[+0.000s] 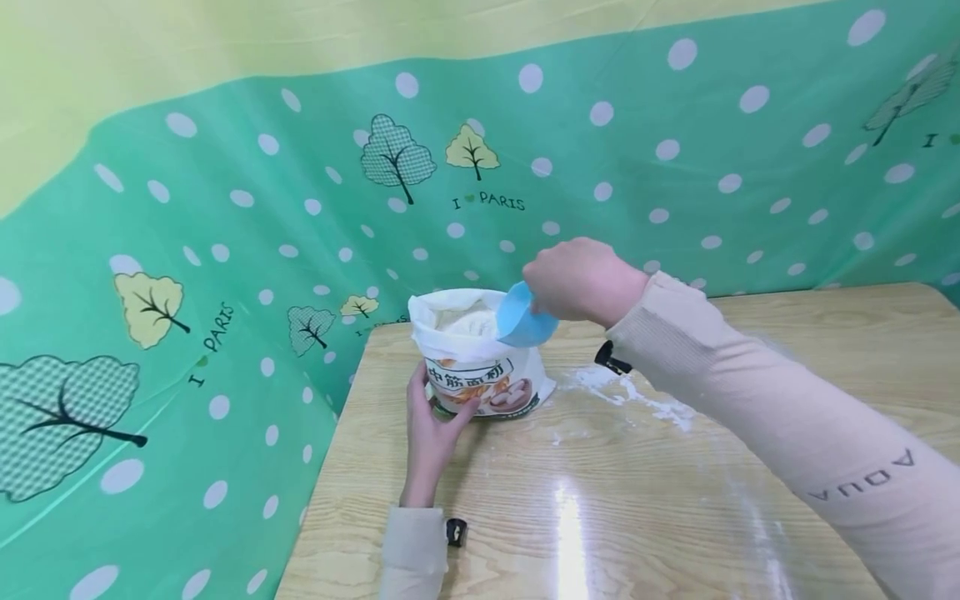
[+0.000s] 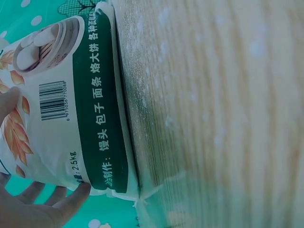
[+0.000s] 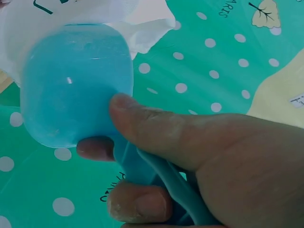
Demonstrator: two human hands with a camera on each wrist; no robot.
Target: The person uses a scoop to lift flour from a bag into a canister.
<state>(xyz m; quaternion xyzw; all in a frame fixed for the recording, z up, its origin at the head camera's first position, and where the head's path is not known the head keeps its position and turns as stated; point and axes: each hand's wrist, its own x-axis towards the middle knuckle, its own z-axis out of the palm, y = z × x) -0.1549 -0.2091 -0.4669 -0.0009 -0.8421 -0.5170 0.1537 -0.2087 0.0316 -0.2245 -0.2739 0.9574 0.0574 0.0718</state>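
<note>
A white flour bag (image 1: 487,375) stands upright on the table with its top open, and white flour (image 1: 467,321) shows inside. My left hand (image 1: 432,429) holds the bag low on its near left side. In the left wrist view, the thumb lies across the printed front and the other fingers (image 2: 71,202) wrap the side near the base. My right hand (image 1: 577,279) grips a light blue plastic scoop (image 1: 521,318) at the right of the bag's mouth. The scoop's bowl (image 3: 76,90) overlaps the bag's rim, and my thumb presses along where handle meets bowl.
Spilled flour (image 1: 600,383) streaks the wooden table (image 1: 510,517) to the right of the bag. A green polka-dot cloth (image 1: 285,208) with tree prints hangs close behind the bag and down the left side. Black straps (image 1: 613,358) show at both wrists.
</note>
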